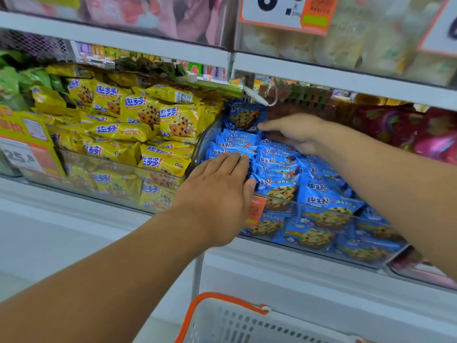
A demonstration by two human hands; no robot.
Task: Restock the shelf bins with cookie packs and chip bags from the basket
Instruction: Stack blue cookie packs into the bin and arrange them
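A clear shelf bin [321, 206] holds several blue cookie packs [321, 194]. My left hand [217, 194] lies flat, fingers together, on the packs at the bin's left front corner. My right hand [296, 134] reaches deep into the same bin, its fingers spread against the packs at the back, just under one upright blue pack [244, 116]. Whether the right hand grips a pack cannot be told. The white basket [247, 323] with an orange handle sits at the bottom edge; its contents are hidden.
A neighbouring clear bin [111, 164] to the left is piled with yellow cookie packs [138, 112]. Pink and red bags [420, 134] fill the bin to the right. A white shelf rail [346, 78] runs overhead, with price cards above it.
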